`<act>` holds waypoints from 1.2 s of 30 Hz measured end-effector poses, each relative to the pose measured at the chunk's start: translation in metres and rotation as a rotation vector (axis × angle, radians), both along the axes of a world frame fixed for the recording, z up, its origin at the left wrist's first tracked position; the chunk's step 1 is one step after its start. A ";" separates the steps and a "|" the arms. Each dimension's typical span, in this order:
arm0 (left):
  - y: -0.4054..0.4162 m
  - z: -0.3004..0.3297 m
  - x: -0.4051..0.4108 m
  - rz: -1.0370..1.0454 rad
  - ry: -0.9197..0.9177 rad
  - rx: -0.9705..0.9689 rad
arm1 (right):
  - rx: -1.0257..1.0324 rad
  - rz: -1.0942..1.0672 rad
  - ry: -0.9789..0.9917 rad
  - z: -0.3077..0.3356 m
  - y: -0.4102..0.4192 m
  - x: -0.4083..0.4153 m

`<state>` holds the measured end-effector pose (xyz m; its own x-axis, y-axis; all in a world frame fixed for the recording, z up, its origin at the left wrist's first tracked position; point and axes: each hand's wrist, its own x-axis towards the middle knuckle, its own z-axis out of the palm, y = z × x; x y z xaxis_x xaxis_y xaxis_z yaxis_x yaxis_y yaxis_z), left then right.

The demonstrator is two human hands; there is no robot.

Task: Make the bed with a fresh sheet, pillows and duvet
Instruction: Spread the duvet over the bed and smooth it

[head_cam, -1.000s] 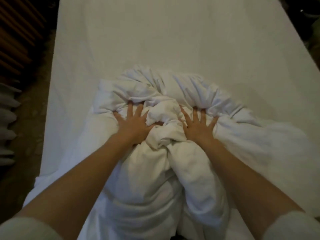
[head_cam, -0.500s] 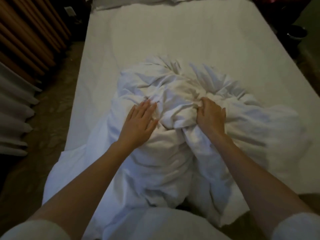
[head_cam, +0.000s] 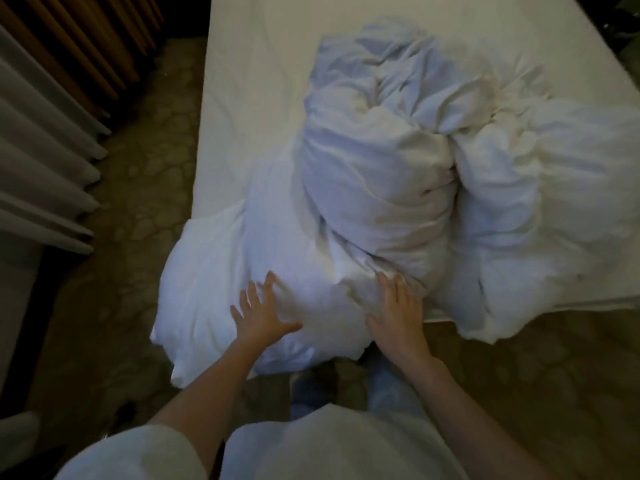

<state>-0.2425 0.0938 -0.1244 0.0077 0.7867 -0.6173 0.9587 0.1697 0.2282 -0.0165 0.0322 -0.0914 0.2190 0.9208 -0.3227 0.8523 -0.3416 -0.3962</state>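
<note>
A crumpled white duvet point(head_cam: 381, 161) lies bunched in a heap at the foot of the bed, part of it hanging over the near edge. The bed carries a smooth white sheet point(head_cam: 256, 64). My left hand point(head_cam: 259, 315) has its fingers spread flat over the overhanging duvet fabric. My right hand point(head_cam: 394, 306) lies with straight fingers on the duvet's lower folds, fingertips at a crease. Neither hand grips the fabric. No pillows are in view.
Patterned carpet point(head_cam: 138, 202) runs along the bed's left side and at its foot. Grey curtains point(head_cam: 41, 161) and a brown slatted wall point(head_cam: 86, 39) stand on the left. My legs and feet point(head_cam: 311, 389) stand at the bed's foot.
I have stepped back and the view has shifted down. Both hands have slid from the top of the heap to its near lower edge; the right hand has let go of its fold.
</note>
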 end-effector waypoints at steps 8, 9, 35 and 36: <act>-0.010 -0.049 -0.017 0.724 -0.705 -0.128 | -0.042 0.099 -0.198 -0.009 0.010 -0.050; -0.008 -0.043 -0.012 0.819 -0.769 -0.129 | -0.055 0.115 -0.230 -0.014 0.019 -0.052; 0.203 0.330 0.250 0.585 -1.579 0.301 | 0.937 -0.249 0.678 0.304 0.252 0.161; 0.211 0.352 0.267 0.544 -1.605 0.342 | 1.017 -0.232 0.680 0.327 0.258 0.180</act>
